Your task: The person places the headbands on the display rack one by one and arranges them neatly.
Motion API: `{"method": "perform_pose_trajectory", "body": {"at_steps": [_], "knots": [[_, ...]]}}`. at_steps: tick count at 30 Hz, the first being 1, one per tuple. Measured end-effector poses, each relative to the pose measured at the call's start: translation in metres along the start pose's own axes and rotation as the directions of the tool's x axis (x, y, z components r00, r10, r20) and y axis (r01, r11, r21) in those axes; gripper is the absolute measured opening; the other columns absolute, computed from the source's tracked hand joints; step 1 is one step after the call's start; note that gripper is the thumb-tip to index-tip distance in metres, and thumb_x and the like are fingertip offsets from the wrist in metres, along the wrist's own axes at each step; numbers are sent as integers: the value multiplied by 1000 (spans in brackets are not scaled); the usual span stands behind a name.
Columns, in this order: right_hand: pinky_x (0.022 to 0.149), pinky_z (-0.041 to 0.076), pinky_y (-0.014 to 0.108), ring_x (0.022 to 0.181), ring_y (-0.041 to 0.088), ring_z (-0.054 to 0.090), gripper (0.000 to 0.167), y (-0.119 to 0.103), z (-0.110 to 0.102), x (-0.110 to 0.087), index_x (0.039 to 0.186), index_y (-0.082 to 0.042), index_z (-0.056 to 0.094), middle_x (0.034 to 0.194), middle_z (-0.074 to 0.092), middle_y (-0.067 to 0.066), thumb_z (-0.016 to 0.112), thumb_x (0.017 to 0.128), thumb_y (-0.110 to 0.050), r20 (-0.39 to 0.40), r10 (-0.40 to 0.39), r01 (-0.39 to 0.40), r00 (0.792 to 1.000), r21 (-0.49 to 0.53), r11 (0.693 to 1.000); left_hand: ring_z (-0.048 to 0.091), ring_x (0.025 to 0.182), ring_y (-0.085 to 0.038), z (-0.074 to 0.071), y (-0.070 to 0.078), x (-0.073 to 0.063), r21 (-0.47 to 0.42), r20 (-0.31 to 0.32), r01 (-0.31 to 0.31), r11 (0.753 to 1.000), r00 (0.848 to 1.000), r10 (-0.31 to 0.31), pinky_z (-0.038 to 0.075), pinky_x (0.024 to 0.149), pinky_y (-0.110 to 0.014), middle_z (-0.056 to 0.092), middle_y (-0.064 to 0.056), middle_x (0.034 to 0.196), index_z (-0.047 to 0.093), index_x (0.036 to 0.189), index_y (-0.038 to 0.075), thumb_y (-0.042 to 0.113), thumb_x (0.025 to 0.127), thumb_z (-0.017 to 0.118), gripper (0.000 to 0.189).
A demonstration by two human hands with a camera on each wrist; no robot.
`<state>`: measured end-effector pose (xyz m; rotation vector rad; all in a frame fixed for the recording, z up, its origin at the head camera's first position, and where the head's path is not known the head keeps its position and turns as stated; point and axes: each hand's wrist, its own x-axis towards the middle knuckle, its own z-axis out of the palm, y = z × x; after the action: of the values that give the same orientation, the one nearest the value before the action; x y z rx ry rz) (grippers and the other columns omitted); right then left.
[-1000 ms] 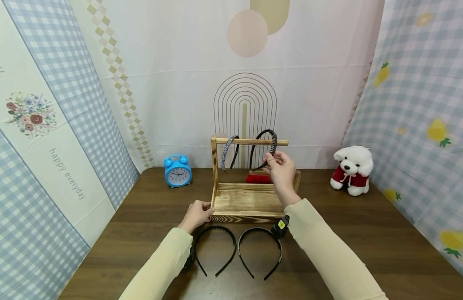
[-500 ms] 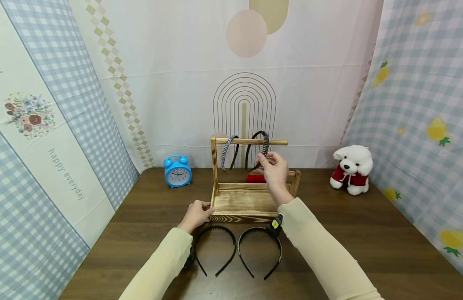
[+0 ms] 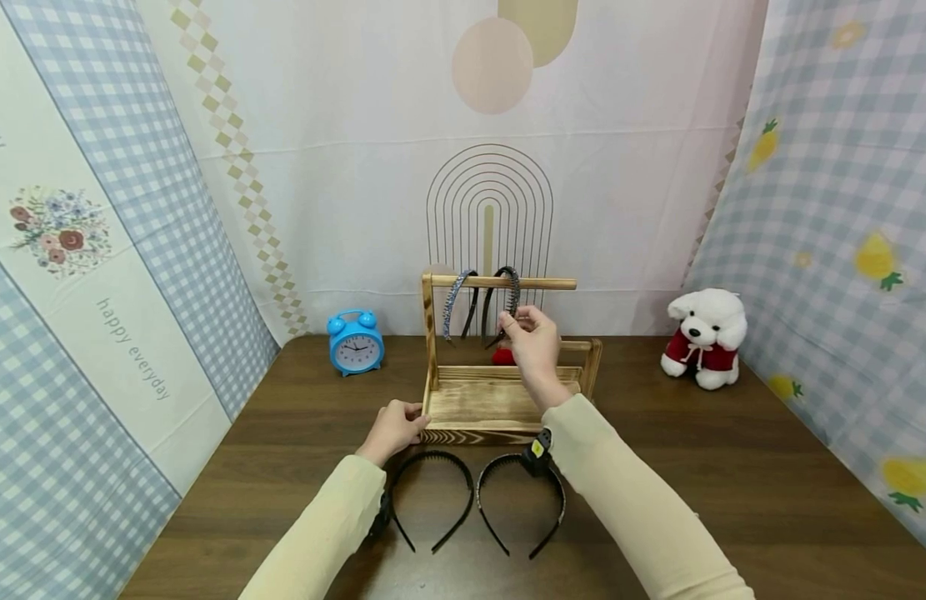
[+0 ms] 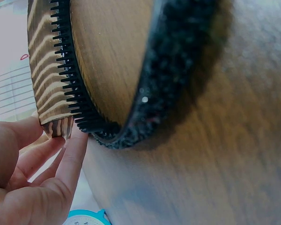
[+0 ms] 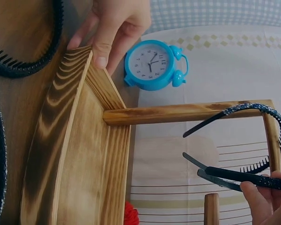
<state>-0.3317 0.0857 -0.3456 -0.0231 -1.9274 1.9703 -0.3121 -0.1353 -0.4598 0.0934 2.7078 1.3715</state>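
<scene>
Head view: where's the black headband (image 3: pixel 516 292)?
"Pinched by the right hand (image 3: pixel 533 343), arching above its fingers."
And the left hand (image 3: pixel 392 428)?
"Fingers grip the wooden rack (image 3: pixel 478 402) at one corner."

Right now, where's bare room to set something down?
Bare tabletop: right of the rack, in front of the plush dog, and left of the left hand, in front of the blue clock. Crowded: the rack's near edge, with two headbands, and its bar, where the right hand holds another headband.

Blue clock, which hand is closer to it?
Left. The left hand grips the tray, in front and slightly right of the clock. The right hand is farther right, holding a hairband.
</scene>
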Motion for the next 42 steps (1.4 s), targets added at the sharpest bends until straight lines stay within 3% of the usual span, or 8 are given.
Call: {"method": "perform_pose_trajectory", "body": {"at_steps": [2, 7, 12, 18, 24, 29, 34, 42], "knots": [[74, 61, 39, 81, 28, 69, 19, 1, 2, 0, 95, -2, 65, 90, 69, 12, 70, 91, -20, 3, 13, -13, 1000, -17, 1000, 70, 71, -18, 0, 0, 0, 0, -1, 1, 1000, 1000, -1, 60, 63, -29, 63, -23, 127, 61, 128, -7, 14, 98, 61, 37], [69, 61, 31, 86, 37, 68, 18, 5, 7, -1, 94, -1, 65, 85, 67, 7, 72, 90, -17, 0, 20, -20, 1000, -36, 999, 70, 69, -17, 0, -1, 0, 8, -3, 3, 1000, 1000, -3, 59, 62, -29, 66, -23, 122, 61, 128, -7, 15, 98, 61, 37], [71, 62, 36, 86, 37, 68, 17, 5, 13, -2, 92, -3, 65, 86, 69, 8, 73, 90, -17, 15, 12, -10, 1000, -91, 996, 70, 70, -18, -1, 0, -1, 7, -2, 9, 1000, 1000, -9, 60, 63, -29, 66, -22, 122, 60, 130, -6, 15, 98, 61, 39], [67, 59, 30, 87, 37, 68, 24, 3, 18, -3, 101, -2, 69, 95, 70, 13, 74, 89, -22, 53, -1, 9, 999, -157, 988, 70, 70, -17, -2, 2, -1, 7, -11, 14, 1000, 1000, -14, 60, 63, -29, 64, -21, 126, 61, 129, -5, 16, 98, 61, 38], [90, 56, 39, 114, 27, 61, 50, 7, 19, -8, 130, -7, 62, 124, 65, 13, 76, 87, -30, 110, 35, -8, 993, -239, 971, 70, 71, -17, -1, 1, -1, 3, -4, 11, 1000, 1000, -11, 60, 64, -29, 65, -22, 124, 60, 130, -6, 15, 98, 60, 38], [106, 47, 38, 126, 27, 56, 62, 11, 13, -13, 139, -8, 54, 137, 58, 13, 77, 86, -29, 144, 22, 14, 989, -244, 970, 70, 72, -18, -1, 1, -1, 15, 4, 7, 1000, 1000, -7, 60, 64, -30, 65, -23, 123, 59, 131, -7, 15, 99, 60, 39], [108, 45, 37, 128, 27, 54, 63, 11, 4, -17, 140, -6, 50, 139, 56, 14, 76, 87, -28, 169, 11, 30, 986, -237, 971, 69, 69, -17, -1, 2, -2, 8, -2, 12, 1000, 1000, -12, 60, 64, -29, 66, -22, 121, 59, 131, -6, 15, 99, 60, 39], [108, 45, 40, 127, 31, 53, 66, 13, -15, -25, 142, -3, 46, 137, 55, 16, 75, 88, -27, 170, 77, -34, 982, -244, 969, 69, 68, -16, -1, 3, -3, 31, -8, 12, 999, 1000, -12, 58, 62, -29, 62, -21, 129, 60, 130, -6, 16, 98, 60, 39]]}}
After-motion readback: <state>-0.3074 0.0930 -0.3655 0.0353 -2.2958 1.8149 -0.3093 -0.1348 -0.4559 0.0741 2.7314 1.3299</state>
